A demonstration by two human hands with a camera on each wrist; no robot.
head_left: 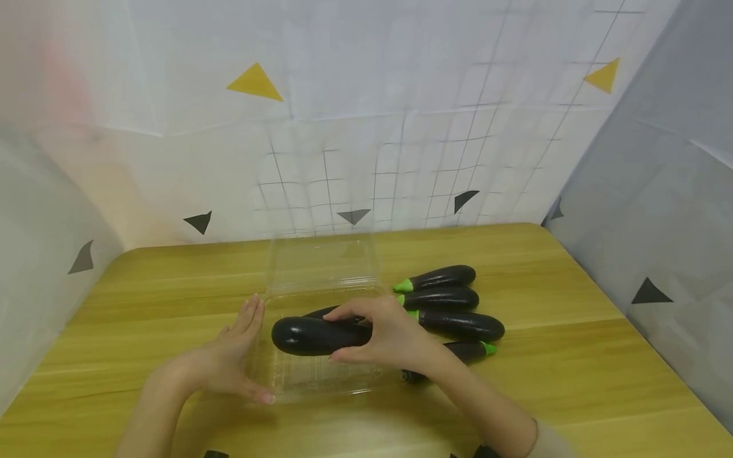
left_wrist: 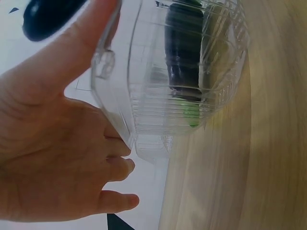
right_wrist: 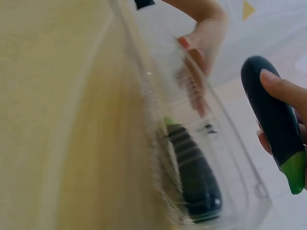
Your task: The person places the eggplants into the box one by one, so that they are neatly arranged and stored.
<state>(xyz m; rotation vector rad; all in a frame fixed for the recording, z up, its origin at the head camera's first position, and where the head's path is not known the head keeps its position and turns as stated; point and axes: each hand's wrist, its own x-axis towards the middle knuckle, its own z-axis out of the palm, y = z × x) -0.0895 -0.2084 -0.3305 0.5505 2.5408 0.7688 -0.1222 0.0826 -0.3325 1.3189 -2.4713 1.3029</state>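
Note:
My right hand (head_left: pixel 395 334) grips a dark purple eggplant (head_left: pixel 312 336) with a green stem cap, thumb on one side and fingers on the other. It hangs over a clear plastic clamshell container (head_left: pixel 326 385), rounded end pointing left. Inside the container lies a second eggplant (right_wrist: pixel 194 177), mostly hidden in the head view behind the held one. At the container's left side, my left hand (head_left: pixel 226 362) rests with its fingers extended. In the left wrist view, its thumb (left_wrist: pixel 79 45) lies along the container's rim.
Several more eggplants (head_left: pixel 460 324) lie in a loose column on the wooden table (head_left: pixel 544 394), right of the container. The container's clear lid (head_left: pixel 323 264) is folded back toward the white wall (head_left: pixel 355 159). A grey-white panel (head_left: pixel 676 254) borders the table's right side.

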